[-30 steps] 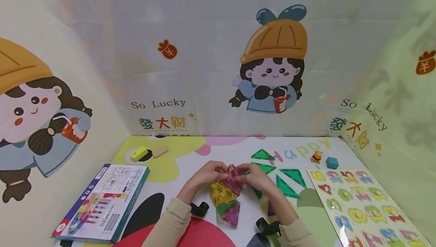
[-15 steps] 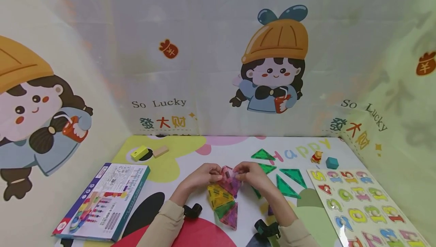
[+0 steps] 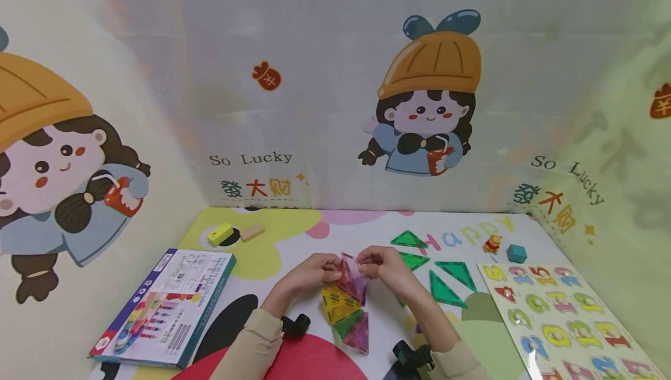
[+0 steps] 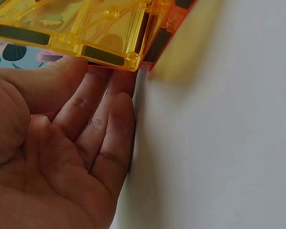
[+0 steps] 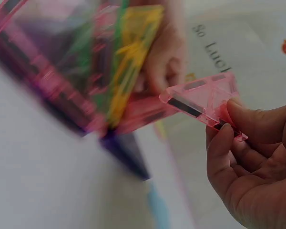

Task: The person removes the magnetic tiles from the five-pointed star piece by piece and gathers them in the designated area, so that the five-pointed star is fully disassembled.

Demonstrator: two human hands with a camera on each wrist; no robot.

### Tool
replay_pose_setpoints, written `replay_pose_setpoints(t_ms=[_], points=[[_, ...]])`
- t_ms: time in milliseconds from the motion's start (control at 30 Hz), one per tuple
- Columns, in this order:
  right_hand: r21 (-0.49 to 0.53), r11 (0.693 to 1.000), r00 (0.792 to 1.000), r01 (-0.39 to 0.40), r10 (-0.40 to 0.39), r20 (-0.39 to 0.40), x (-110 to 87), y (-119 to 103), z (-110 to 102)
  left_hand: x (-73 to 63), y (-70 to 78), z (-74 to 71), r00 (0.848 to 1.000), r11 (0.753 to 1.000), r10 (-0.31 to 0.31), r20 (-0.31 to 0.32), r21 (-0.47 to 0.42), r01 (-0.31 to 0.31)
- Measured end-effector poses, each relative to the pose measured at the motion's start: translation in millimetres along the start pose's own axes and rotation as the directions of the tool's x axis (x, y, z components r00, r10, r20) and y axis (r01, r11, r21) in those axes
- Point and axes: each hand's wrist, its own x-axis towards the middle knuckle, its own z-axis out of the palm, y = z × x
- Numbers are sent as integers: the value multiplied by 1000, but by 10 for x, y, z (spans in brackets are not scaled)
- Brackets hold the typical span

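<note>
Translucent triangular magnetic tiles are joined into a cluster between my hands, with a yellow tile [image 3: 338, 305], a green tile [image 3: 347, 324] and a purple-pink tile [image 3: 359, 336] towards me. My left hand [image 3: 310, 272] pinches the cluster's red-pink tile [image 4: 163, 46] by its upper left side; in the left wrist view the fingertips disappear behind the yellow tile. Thumb and fingers of my right hand [image 5: 260, 157] pinch a pink triangular tile [image 5: 198, 93] along one edge. Its far corner meets or overlaps the cluster's pink edge; contact is unclear.
Several loose green triangular tiles [image 3: 444, 289] lie beyond the right hand. A boxed toy [image 3: 162, 310] is on the left, a number puzzle board [image 3: 558, 316] on the right. Farther back sit a yellow block [image 3: 220, 234], a wooden block [image 3: 253, 232], a bear figurine [image 3: 492, 244] and a teal block [image 3: 516, 253].
The cluster and left hand have shifted slightly left and towards me. The pink tiles at the top have changed tilt between the fingers. The head view has turned slightly left.
</note>
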Motion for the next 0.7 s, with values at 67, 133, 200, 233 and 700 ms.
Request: replay_pose_setpoints(t_ms=[67, 133, 200, 233, 700], points=[[14, 1000, 1000, 23, -23, -6, 23, -56, -30, -6, 0, -2, 1000, 1000, 5, -5, -6, -5], [15, 999, 999, 46, -46, -19, 80, -111, -74, -12, 10, 1, 1000, 1000, 4, -5, -3, -4], [-23, 998, 998, 56, -57, -40, 171, -162, -122, -18, 24, 7, 1000, 1000, 3, -2, 2, -3], [-59, 996, 997, 62, -64, -46, 236, -184, -139, -24, 27, 6, 1000, 1000, -3, -4, 5, 3], [-426, 905, 997, 7, -40, -68, 1154, 31, -201, 0, 26, 36, 999, 1000, -26, -26, -4, 26]])
